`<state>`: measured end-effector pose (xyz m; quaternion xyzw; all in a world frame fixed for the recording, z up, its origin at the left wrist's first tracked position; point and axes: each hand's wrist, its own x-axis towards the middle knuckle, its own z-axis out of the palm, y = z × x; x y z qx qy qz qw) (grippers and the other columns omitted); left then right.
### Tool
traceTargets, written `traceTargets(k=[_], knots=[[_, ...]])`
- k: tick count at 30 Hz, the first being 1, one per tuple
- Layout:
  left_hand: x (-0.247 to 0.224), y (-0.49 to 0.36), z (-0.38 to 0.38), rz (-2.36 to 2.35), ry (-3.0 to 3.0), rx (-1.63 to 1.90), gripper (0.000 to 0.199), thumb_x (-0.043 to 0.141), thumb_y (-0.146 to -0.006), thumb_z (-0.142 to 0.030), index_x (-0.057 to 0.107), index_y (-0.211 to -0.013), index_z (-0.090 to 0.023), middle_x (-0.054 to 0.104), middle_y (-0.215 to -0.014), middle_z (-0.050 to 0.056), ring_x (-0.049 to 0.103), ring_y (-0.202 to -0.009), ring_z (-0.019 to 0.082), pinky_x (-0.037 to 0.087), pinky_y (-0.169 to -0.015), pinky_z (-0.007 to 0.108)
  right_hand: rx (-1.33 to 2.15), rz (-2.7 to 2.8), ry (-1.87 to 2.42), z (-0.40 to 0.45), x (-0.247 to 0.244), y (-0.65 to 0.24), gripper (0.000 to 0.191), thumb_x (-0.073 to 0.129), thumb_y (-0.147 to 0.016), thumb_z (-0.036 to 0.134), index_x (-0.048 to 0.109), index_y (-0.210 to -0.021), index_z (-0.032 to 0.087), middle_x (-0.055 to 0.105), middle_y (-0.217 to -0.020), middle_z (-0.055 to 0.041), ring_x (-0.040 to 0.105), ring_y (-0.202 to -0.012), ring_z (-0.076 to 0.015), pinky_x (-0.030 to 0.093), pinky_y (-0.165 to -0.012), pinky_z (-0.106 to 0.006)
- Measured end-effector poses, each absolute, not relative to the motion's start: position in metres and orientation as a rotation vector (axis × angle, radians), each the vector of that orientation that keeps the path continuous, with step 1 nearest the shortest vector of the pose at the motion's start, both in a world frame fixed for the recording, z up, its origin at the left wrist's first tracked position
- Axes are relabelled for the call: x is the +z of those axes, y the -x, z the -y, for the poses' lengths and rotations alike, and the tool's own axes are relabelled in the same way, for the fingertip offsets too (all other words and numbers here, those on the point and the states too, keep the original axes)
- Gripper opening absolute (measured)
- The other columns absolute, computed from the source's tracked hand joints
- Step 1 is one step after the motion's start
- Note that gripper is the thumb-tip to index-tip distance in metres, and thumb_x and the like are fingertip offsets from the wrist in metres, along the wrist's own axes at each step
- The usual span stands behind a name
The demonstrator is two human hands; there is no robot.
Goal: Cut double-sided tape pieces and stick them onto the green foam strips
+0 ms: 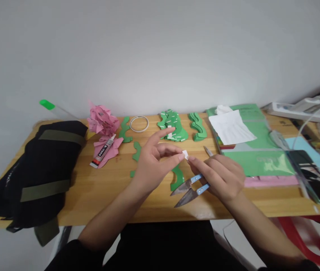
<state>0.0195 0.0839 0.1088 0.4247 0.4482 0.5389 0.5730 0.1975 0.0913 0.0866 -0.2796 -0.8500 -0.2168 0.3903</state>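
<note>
A small white piece (185, 154) is pinched between the thumb and a finger of my left hand (155, 160). My right hand (223, 175) touches its other edge with the fingertips and keeps blue-handled thread snips (189, 191) in its grip, blades apart and pointing left. Under and behind the hands lies a curved green piece (178, 178). A stack of green pieces with white strips (175, 126) sits behind my left hand. To its right stands another stack of wavy green pieces (197, 127). A roll of narrow tape (139, 124) lies further left.
Crumpled pink paper (102, 119) and a glue tube (102, 151) lie at the left, beside a black bag (41, 169). At the right are a white sheet (232, 128), a green folder (261, 163), a phone (313, 175) and a power strip (298, 111).
</note>
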Motion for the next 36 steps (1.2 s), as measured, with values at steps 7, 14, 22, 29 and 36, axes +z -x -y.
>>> traceTargets(k=[7, 14, 22, 29, 36], knots=[[0.104, -0.020, -0.088, -1.049, -0.991, 1.321, 0.053, 0.075, -0.070, -0.014, 0.057, -0.120, -0.020, 0.073, -0.072, -0.005, 0.068, -0.066, 0.010, 0.055, -0.069, 0.023, -0.263, 2.108, 0.895, -0.086, 0.079, -0.197, 0.008, 0.066, -0.087, 0.023, 0.075, -0.087, 0.022, 0.060, -0.049, 0.0025, 0.049, -0.044, -0.0111, 0.037, -0.046, -0.025], [0.100, -0.024, -0.091, -1.064, -1.099, 1.296, 0.056, 0.072, -0.073, -0.015, 0.052, -0.125, -0.019, 0.075, -0.078, -0.002, 0.070, -0.076, 0.012, 0.056, -0.080, 0.028, 0.776, 1.566, 1.272, -0.087, 0.088, -0.186, 0.012, 0.067, -0.082, 0.031, 0.072, -0.082, 0.020, 0.064, -0.061, 0.0020, 0.053, -0.050, -0.0115, 0.040, -0.048, -0.024], [0.093, -0.027, -0.087, -1.211, -1.297, 1.301, 0.053, 0.067, -0.078, -0.015, 0.051, -0.129, -0.021, 0.077, -0.088, 0.002, 0.072, -0.085, 0.017, 0.054, -0.087, 0.035, 1.236, 1.297, 1.276, -0.091, 0.083, -0.185, 0.021, 0.073, -0.076, 0.035, 0.068, -0.068, 0.017, 0.049, -0.053, 0.0043, 0.039, -0.047, -0.0079, 0.032, -0.046, -0.023], [0.093, -0.029, -0.089, -1.131, -1.238, 1.323, 0.054, 0.068, -0.077, -0.014, 0.050, -0.128, -0.023, 0.073, -0.082, -0.001, 0.071, -0.081, 0.015, 0.055, -0.082, 0.032, 1.308, 1.167, 1.206, -0.090, 0.083, -0.186, 0.024, 0.074, -0.074, 0.039, 0.067, -0.066, 0.017, 0.037, -0.050, 0.0070, 0.029, -0.041, -0.0062, 0.022, -0.039, -0.023], [0.095, -0.030, -0.089, -1.136, -1.224, 1.311, 0.058, 0.070, -0.076, -0.015, 0.050, -0.130, -0.021, 0.070, -0.075, -0.003, 0.066, -0.076, 0.013, 0.052, -0.081, 0.031, 1.321, 1.170, 1.224, -0.089, 0.079, -0.187, 0.025, 0.073, -0.077, 0.039, 0.069, -0.068, 0.017, 0.038, -0.052, 0.0061, 0.029, -0.044, -0.0060, 0.020, -0.040, -0.022]])
